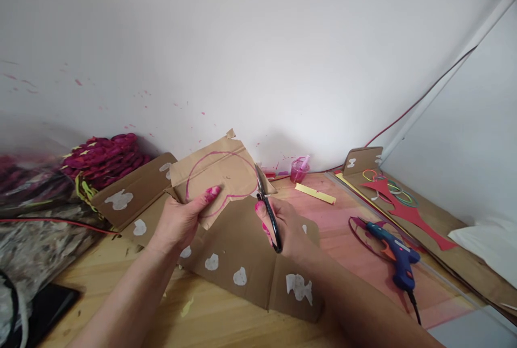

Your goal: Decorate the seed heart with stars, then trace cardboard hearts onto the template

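Note:
A piece of brown cardboard (214, 173) with a heart-like outline drawn in pink is held up over the table. My left hand (181, 218) grips its lower left edge, thumb on the front face, fingers hidden behind. In my right hand (278, 221) is a pair of scissors (262, 189) with black handles. Their blades point up and away at the cardboard's right side, close to the pink line, where a strip of cardboard stands off to the right. Beneath both hands lies a large unfolded cardboard sheet (250, 240) with torn white patches.
A blue glue gun (398, 259) lies on the right, its cord running forward. Near the wall stand a small pink-stained cup (299, 170) and a yellow strip (315, 193). Red cut-out paper (416, 213) rests farther right. A magenta pile (107, 159) and a plastic bag (48, 251) are at left.

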Motion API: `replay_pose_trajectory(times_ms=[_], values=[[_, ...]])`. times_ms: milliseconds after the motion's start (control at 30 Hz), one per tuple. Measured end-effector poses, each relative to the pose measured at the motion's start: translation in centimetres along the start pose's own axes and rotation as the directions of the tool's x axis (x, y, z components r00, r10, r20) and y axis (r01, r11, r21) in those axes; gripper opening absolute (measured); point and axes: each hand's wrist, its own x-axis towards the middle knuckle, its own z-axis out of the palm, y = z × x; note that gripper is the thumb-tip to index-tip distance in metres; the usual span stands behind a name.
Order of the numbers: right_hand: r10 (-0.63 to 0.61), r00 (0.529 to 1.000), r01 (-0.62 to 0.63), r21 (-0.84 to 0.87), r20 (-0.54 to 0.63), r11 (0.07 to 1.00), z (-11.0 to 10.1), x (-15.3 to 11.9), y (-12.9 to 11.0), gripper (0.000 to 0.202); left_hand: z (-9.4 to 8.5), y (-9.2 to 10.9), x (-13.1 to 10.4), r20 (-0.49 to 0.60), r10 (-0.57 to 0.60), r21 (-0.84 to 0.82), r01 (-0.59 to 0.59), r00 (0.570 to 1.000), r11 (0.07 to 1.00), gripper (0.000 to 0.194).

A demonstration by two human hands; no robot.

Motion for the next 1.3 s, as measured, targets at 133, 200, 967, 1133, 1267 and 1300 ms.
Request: replay_pose_trajectory(times_ms=[133, 200, 967, 1133, 1267, 1300], values=[[-0.039, 0.999, 0.039, -0.011, -0.001, 0.999, 0.1, -0.1, -0.2, 0.049, -0.1, 0.3, 0.1, -0.005, -0.029, 0.001, 0.029, 1.000, 1.000, 0.057], [-0.053, 0.999, 0.053, -0.014, 0.004, 0.998, 0.1, -0.1, -0.3, 0.049, -0.2, 0.5, 0.2, -0.002, -0.032, 0.000, 0.032, 0.999, 0.999, 0.058], [0.087, 0.990, -0.085, -0.017, 0.113, 0.996, -1.0, 0.3, -0.5, 0.046, -1.6, 1.8, 0.9, -0.006, -0.125, 0.106, 0.125, 0.992, 0.986, 0.057], [0.097, 0.987, -0.097, -0.007, 0.126, 0.995, -0.9, 0.3, -0.6, 0.046, -1.7, 1.9, 0.9, 0.037, -0.102, 0.112, 0.097, 0.994, 0.989, 0.059], [0.088, 0.989, -0.091, 0.014, 0.123, 0.996, -0.7, 0.2, -0.3, 0.045, -1.7, 2.2, 0.8, 0.076, -0.119, 0.126, 0.109, 0.990, 0.986, 0.055], [0.084, 0.989, -0.087, 0.016, 0.118, 0.996, -0.7, 0.1, -0.3, 0.045, -1.8, 2.2, 0.8, 0.079, -0.122, 0.126, 0.111, 0.989, 0.986, 0.054]])
